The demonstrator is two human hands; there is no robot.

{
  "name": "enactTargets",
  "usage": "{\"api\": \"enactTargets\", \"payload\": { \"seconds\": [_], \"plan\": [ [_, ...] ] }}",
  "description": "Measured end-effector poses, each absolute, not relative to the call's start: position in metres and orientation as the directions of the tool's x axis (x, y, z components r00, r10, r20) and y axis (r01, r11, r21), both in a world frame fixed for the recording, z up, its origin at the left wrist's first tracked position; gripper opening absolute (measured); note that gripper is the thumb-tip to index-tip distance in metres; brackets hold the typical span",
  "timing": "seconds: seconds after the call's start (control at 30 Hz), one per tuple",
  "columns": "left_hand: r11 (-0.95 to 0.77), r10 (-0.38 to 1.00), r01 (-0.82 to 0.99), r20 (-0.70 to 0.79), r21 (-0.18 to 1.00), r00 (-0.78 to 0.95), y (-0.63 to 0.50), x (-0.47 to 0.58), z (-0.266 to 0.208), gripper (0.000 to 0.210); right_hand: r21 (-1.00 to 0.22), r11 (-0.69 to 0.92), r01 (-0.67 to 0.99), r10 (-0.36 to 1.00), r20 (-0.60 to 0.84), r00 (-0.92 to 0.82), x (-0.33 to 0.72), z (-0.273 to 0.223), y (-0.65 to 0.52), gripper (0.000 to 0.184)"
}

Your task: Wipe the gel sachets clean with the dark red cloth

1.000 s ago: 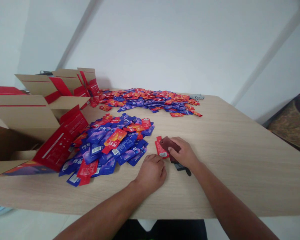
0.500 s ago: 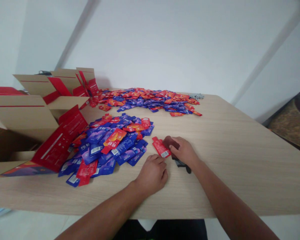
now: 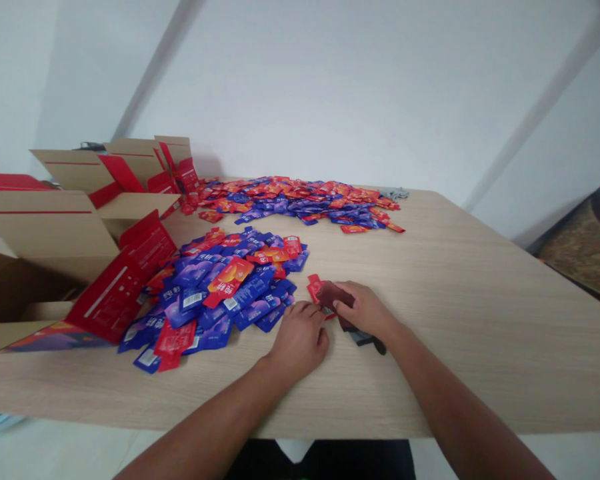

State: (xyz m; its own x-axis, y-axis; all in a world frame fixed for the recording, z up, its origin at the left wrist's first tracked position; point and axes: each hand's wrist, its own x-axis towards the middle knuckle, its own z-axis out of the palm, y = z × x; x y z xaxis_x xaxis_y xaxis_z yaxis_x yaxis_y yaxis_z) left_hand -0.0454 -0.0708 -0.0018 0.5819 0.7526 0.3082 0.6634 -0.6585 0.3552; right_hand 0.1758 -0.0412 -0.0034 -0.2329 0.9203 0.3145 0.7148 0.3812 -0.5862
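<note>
A red flat packet (image 3: 314,287) with a tab at its top lies on the table in front of my hands. My left hand (image 3: 301,339) rests on the table with its fingers curled together, their tips on the packet's lower left edge. With fingers and thumb, my right hand (image 3: 365,308) grips a dark brown object (image 3: 336,295) tilted over the packet, covering much of it; its kind is unclear. Under that hand lies a small grey and black item (image 3: 364,338), mostly hidden. To the left is a heap of blue and red packets (image 3: 220,280).
Open cardboard boxes (image 3: 45,227) with red flaps stand along the left side. A long pile of red and blue packets (image 3: 300,200) lies along the table's back edge, with a grey bundle (image 3: 396,193) at its right end. A white wall rises behind.
My right hand has brought the brown object left and lower over the red packet, hiding more of it. My left hand has shifted slightly up and left, its fingertips closer to the packet.
</note>
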Motion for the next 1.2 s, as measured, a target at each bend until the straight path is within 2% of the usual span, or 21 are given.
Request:
{"api": "enactTargets", "payload": {
  "seconds": [0.17,0.27,0.33,0.43,0.57,0.67,0.77,0.87,1.0,1.1,1.2],
  "plan": [
    [-0.66,0.751,0.667,0.302,0.345,0.587,-0.073,-0.044,0.001,0.035,-0.504,0.24,0.829,0.942,0.327,-0.074,0.181,-0.007,-0.036,0.03],
    [-0.661,0.75,0.67,0.305,0.338,0.587,-0.074,-0.045,0.002,0.031,-0.522,0.231,0.821,0.921,0.388,-0.013,0.185,-0.005,-0.037,0.032],
    [-0.666,0.746,0.667,0.316,0.334,0.586,-0.073,-0.045,0.001,0.032,-0.564,0.311,0.765,0.898,0.438,-0.042,0.184,-0.002,-0.04,0.037],
    [-0.672,0.74,0.663,0.321,0.33,0.591,-0.073,-0.045,-0.001,0.031,-0.587,0.448,0.674,0.874,0.446,-0.192,0.18,0.002,-0.045,0.042],
    [-0.671,0.742,0.662,0.312,0.335,0.594,-0.072,-0.045,-0.004,0.026,-0.554,0.468,0.689,0.879,0.372,-0.298,0.176,0.001,-0.045,0.047],
    [-0.674,0.739,0.654,0.321,0.343,0.593,-0.072,-0.045,-0.002,0.029,-0.542,0.375,0.752,0.918,0.332,-0.219,0.177,-0.003,-0.04,0.045],
    [-0.67,0.742,0.659,0.318,0.341,0.59,-0.073,-0.045,0.001,0.028,-0.522,0.269,0.81,0.943,0.314,-0.111,0.183,-0.006,-0.035,0.035],
    [-0.666,0.745,0.669,0.306,0.329,0.592,-0.074,-0.045,0.003,0.023,-0.506,0.201,0.839,0.94,0.341,-0.019,0.189,-0.007,-0.034,0.028],
    [-0.661,0.75,0.684,0.295,0.31,0.591,-0.075,-0.045,0.004,0.021,-0.597,0.277,0.753,0.887,0.461,0.04,0.193,-0.003,-0.039,0.036],
    [-0.665,0.747,0.685,0.288,0.299,0.599,-0.076,-0.045,0.003,0.028,-0.648,0.421,0.635,0.863,0.501,-0.06,0.189,0.004,-0.046,0.039],
    [-0.666,0.746,0.691,0.272,0.281,0.608,-0.076,-0.045,0.002,0.034,-0.638,0.473,0.608,0.874,0.424,-0.236,0.181,0.007,-0.049,0.039]
  ]
}}
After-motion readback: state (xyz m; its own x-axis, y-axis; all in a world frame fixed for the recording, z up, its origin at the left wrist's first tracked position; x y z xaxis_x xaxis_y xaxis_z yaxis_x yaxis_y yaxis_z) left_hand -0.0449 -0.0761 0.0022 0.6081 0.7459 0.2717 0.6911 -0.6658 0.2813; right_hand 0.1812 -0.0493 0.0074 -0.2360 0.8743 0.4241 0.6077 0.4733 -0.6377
